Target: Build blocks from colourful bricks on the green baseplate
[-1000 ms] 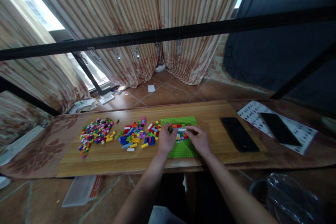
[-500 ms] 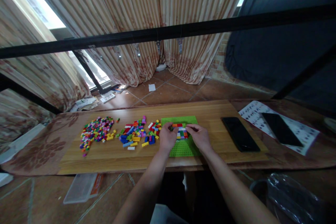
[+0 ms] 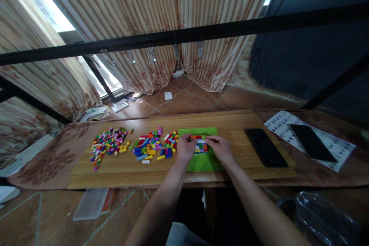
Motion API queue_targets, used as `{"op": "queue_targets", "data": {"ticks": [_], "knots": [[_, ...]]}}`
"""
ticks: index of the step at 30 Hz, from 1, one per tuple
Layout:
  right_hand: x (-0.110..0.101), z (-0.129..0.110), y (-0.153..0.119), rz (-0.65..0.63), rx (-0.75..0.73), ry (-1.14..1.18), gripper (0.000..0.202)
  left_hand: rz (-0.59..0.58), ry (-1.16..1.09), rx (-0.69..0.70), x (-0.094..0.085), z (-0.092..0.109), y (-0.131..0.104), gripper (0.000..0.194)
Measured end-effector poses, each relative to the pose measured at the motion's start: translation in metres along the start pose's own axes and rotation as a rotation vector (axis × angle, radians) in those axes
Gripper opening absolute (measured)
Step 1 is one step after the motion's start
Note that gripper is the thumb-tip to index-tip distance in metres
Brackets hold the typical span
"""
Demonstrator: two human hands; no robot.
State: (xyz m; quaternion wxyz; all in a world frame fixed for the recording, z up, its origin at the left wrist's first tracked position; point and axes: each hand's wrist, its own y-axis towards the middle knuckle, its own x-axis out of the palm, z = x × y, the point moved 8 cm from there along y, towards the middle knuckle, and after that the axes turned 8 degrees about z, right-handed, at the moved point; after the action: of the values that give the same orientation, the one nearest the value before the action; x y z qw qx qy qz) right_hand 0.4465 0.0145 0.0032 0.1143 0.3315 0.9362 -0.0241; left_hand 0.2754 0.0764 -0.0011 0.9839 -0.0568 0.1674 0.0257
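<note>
Both hands sit curled over the green baseplate (image 3: 201, 163), the left hand (image 3: 185, 148) and right hand (image 3: 221, 148) pinching the small brick build (image 3: 199, 144) between them, and an uneven press could pop bricks loose toward the pile (image 3: 152, 146) beside the left hand.

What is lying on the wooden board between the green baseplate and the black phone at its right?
Nothing: in the head view, bare wooden board separates the green baseplate from the black phone.
</note>
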Motion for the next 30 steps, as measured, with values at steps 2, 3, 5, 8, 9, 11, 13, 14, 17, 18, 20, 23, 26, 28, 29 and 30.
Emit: {"op": "queue_targets", "data": {"ticks": [2, 3, 5, 8, 9, 11, 13, 14, 17, 18, 20, 23, 26, 28, 29, 30], "knots": [[0.0, 0.0, 0.0, -0.001, -0.004, -0.01, 0.024, 0.002, 0.001, -0.001, 0.0, 0.0, 0.0, 0.036], [0.0, 0.0, 0.0, -0.002, -0.007, -0.014, 0.024, 0.004, 0.003, -0.001, 0.0, 0.0, 0.0, 0.035], [0.0, 0.001, 0.0, 0.0, -0.012, -0.022, 0.024, 0.005, 0.004, -0.005, 0.001, -0.001, 0.001, 0.034], [0.001, 0.002, 0.001, 0.007, -0.018, -0.037, 0.024, 0.004, 0.002, -0.013, 0.003, -0.004, 0.003, 0.032], [0.001, 0.002, 0.001, 0.005, -0.02, -0.039, 0.024, 0.002, 0.0, -0.015, 0.003, -0.005, 0.004, 0.032], [0.001, 0.003, 0.002, -0.002, -0.023, -0.04, 0.025, -0.002, -0.006, -0.017, 0.004, -0.006, 0.006, 0.032], [0.002, 0.004, 0.002, -0.012, -0.022, -0.036, 0.025, -0.009, -0.014, -0.019, 0.004, -0.006, 0.006, 0.032], [0.002, 0.004, 0.003, -0.016, -0.019, -0.033, 0.026, -0.013, -0.019, -0.021, 0.004, -0.006, 0.006, 0.032], [0.002, 0.006, 0.003, -0.031, -0.002, -0.019, 0.029, -0.031, -0.041, -0.03, 0.003, -0.004, 0.004, 0.031], [0.002, 0.007, 0.003, -0.038, 0.005, -0.014, 0.03, -0.039, -0.048, -0.033, 0.003, -0.004, 0.004, 0.03], [0.002, 0.009, 0.003, -0.049, 0.022, -0.006, 0.035, -0.054, -0.062, -0.037, 0.004, -0.003, 0.003, 0.028], [0.002, 0.011, 0.003, -0.06, 0.04, -0.002, 0.044, -0.059, -0.077, -0.037, 0.004, -0.004, 0.003, 0.027], [0.003, 0.01, 0.003, -0.07, 0.033, -0.021, 0.044, -0.053, -0.081, -0.035, 0.004, -0.006, 0.006, 0.025], [0.004, 0.009, 0.003, -0.07, 0.015, -0.042, 0.039, -0.052, -0.083, -0.034, 0.004, -0.007, 0.007, 0.024], [0.004, 0.009, 0.003, -0.067, 0.006, -0.051, 0.038, -0.052, -0.086, -0.034, 0.005, -0.008, 0.008, 0.024], [0.005, 0.008, 0.003, -0.064, 0.0, -0.06, 0.036, -0.052, -0.091, -0.033, 0.005, -0.008, 0.008, 0.024]]}}
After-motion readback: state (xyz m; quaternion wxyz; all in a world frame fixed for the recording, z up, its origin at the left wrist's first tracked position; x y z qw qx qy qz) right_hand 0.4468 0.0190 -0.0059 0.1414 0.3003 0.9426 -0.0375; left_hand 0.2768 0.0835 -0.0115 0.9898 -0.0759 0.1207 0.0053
